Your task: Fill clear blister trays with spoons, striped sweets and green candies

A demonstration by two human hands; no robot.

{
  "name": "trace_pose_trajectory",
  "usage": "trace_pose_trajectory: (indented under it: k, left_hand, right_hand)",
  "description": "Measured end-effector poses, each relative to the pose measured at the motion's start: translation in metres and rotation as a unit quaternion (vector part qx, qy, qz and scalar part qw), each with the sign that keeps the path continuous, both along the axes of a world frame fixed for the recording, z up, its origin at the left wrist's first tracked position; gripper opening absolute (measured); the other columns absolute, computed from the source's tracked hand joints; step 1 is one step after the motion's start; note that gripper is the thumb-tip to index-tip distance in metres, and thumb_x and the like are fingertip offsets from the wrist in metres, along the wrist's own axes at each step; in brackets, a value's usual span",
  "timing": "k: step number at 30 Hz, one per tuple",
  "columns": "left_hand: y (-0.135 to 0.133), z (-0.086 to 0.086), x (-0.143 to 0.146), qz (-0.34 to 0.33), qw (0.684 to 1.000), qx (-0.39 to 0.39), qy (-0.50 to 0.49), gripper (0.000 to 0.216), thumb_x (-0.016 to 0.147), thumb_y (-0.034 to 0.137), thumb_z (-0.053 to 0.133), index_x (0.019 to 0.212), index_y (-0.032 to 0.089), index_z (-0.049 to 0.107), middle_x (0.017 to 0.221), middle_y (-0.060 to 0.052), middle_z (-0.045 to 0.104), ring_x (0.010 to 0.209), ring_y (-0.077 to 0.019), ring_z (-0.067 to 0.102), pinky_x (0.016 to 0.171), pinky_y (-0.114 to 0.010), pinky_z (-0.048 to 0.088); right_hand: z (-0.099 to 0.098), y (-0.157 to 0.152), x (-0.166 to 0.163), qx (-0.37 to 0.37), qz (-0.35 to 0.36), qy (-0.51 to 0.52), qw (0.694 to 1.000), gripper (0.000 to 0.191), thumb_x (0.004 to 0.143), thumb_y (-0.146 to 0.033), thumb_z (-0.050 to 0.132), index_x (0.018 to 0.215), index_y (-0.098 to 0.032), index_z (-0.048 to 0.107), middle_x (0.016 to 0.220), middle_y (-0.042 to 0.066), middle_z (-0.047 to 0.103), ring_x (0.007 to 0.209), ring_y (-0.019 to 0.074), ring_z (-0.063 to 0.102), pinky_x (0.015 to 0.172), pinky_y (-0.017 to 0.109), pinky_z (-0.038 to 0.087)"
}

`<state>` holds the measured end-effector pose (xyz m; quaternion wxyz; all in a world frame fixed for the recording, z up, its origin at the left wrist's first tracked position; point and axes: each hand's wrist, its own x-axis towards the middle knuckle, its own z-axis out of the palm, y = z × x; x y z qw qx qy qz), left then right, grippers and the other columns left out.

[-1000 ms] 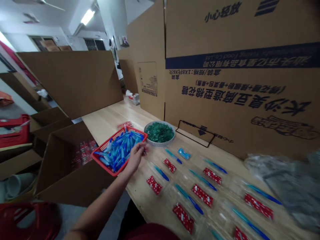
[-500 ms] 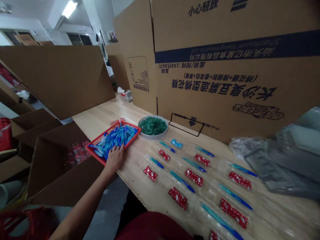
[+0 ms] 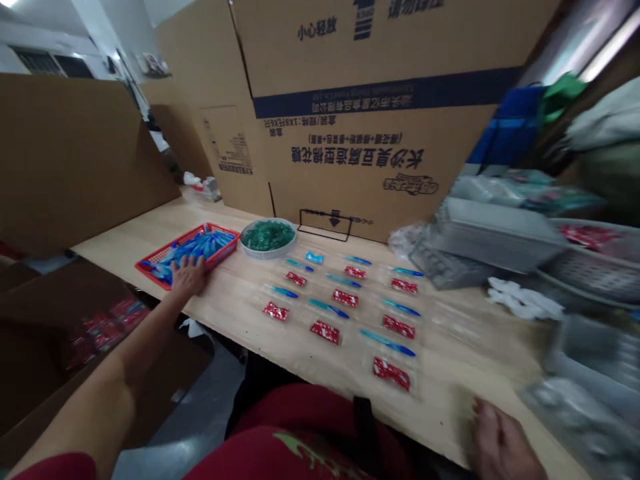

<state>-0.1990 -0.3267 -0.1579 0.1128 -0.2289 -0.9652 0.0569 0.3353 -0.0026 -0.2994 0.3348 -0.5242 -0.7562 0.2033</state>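
Overlapping red basket (image 3: 223,255), left hand (image 3: 189,275) splayed at near rim; right hand (image 3: 503,437), grip unclear, by tabletop (image 3: 435,408) near edge, room leftward.

A big carton (image 3: 360,63) stands along the back of the table (image 3: 120,230), printed in dark characters and crossed by a navy band (image 3: 450,93). Left of it, a plain cardboard panel (image 3: 75,153) rises beside the table's far end, where a white crumpled bundle (image 3: 191,179) sits by a small container (image 3: 210,190). At lower left, an open carton (image 3: 167,373) holds red packs (image 3: 100,330), too blurred to read. A white scrap (image 3: 194,329) shows just below the table edge, above grey floor (image 3: 200,413). Behind are a pale pillar (image 3: 110,23) and a dark window (image 3: 37,62). At upper right, a blue bag (image 3: 515,117) and something green (image 3: 565,95) adjoin pale sacks (image 3: 610,117).
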Motion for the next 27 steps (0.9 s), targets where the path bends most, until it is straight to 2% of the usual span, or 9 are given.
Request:
trace_pose_trajectory:
  k: [2,3,5,7,10,15,24,27]
  left_hand:
    - [0.002,-0.010,0.015,-0.013,0.998,0.043,0.032,0.051,0.089,0.025,0.033,0.136,0.004,0.037,0.140,-0.024,0.037,0.131,-0.0398,0.027,0.102,-0.057,0.022]
    - [0.003,-0.019,0.028,-0.023,0.996,0.073,0.047,0.052,0.090,0.029,0.032,0.136,0.005,0.036,0.141,-0.022,0.037,0.131,-0.0377,0.028,0.104,-0.053,0.022]
    - [0.004,-0.042,0.056,-0.047,0.992,0.106,0.042,0.054,0.090,0.035,0.032,0.134,0.004,0.038,0.136,-0.021,0.044,0.124,-0.0337,0.039,0.101,-0.045,0.031]
    - [0.004,-0.064,0.083,-0.055,0.989,0.133,-0.021,0.055,0.089,0.039,0.033,0.130,0.003,0.042,0.131,-0.021,0.049,0.118,-0.0332,0.046,0.097,-0.043,0.036]
    - [0.004,-0.081,0.103,-0.023,0.985,0.167,-0.040,0.052,0.091,0.040,0.029,0.122,0.007,0.053,0.126,-0.019,0.054,0.116,-0.0331,0.047,0.097,-0.044,0.037]
    - [0.004,-0.074,0.102,-0.023,0.983,0.175,-0.044,0.050,0.089,0.043,0.032,0.116,0.012,0.060,0.127,-0.016,0.054,0.117,-0.0339,0.046,0.097,-0.044,0.037]
    - [0.004,-0.072,0.101,-0.014,0.985,0.160,-0.057,0.053,0.088,0.043,0.027,0.116,0.012,0.059,0.128,-0.015,0.054,0.117,-0.0332,0.048,0.099,-0.043,0.037]
    - [0.005,-0.064,0.106,0.008,0.983,0.169,-0.075,0.047,0.087,0.042,0.029,0.114,0.017,0.058,0.129,-0.010,0.054,0.117,-0.0305,0.048,0.100,-0.042,0.038]
  right_hand:
    - [0.010,-0.002,-0.005,0.019,0.014,0.017,1.000,0.056,0.086,-0.063,0.029,0.088,-0.018,0.062,0.085,0.015,0.067,0.078,0.0281,0.063,0.071,0.038,0.047]
    - [0.013,-0.003,-0.008,0.031,0.018,0.027,0.999,0.058,0.086,-0.064,0.027,0.087,-0.017,0.062,0.084,0.015,0.067,0.078,0.0271,0.063,0.071,0.036,0.047]
    - [0.016,-0.006,-0.012,0.051,0.017,0.036,0.998,0.063,0.086,-0.065,0.025,0.087,-0.015,0.062,0.083,0.015,0.067,0.077,0.0258,0.063,0.070,0.034,0.046]
    - [0.017,-0.007,-0.014,0.061,0.018,0.024,0.998,0.065,0.088,-0.065,0.023,0.087,-0.014,0.062,0.083,0.015,0.067,0.076,0.0251,0.063,0.069,0.033,0.045]
    - [0.018,-0.007,-0.017,0.064,0.038,-0.007,0.997,0.062,0.090,-0.061,0.022,0.086,-0.015,0.062,0.083,0.013,0.067,0.078,0.0238,0.062,0.068,0.031,0.044]
    - [0.021,-0.008,-0.021,0.076,0.054,-0.028,0.995,0.059,0.092,-0.056,0.020,0.081,-0.016,0.062,0.085,0.012,0.065,0.076,0.0214,0.060,0.068,0.030,0.042]
    - [0.021,-0.007,-0.024,0.087,0.066,-0.015,0.994,0.060,0.092,-0.058,0.020,0.081,-0.016,0.062,0.083,0.013,0.064,0.077,0.0232,0.059,0.069,0.032,0.042]
    - [0.022,-0.009,-0.025,0.090,0.080,-0.011,0.993,0.057,0.093,-0.056,0.022,0.085,-0.017,0.062,0.084,0.012,0.064,0.078,0.0229,0.060,0.071,0.032,0.044]
